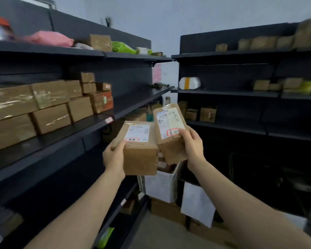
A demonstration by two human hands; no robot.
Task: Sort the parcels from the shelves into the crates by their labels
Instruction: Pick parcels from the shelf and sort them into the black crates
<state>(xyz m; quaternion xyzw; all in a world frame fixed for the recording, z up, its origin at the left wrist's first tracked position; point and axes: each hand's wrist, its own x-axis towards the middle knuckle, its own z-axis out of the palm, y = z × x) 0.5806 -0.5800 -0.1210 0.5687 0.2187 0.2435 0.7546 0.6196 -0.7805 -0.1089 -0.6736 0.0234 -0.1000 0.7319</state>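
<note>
Cardboard boxes (48, 105) crowd the shelf at nine o'clock. At centre, the left hand (114, 155) grips a labelled parcel (140, 155). Just beside it at two o'clock, the right hand (192, 142) clasps a tilted parcel (169, 141). A white crate (160, 186) sits at six o'clock.

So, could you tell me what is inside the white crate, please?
Brown parcels show at the top of the white crate. The wide box in the left hand and the tall box in the right hand cover most of its opening, so the rest is hidden.
</note>
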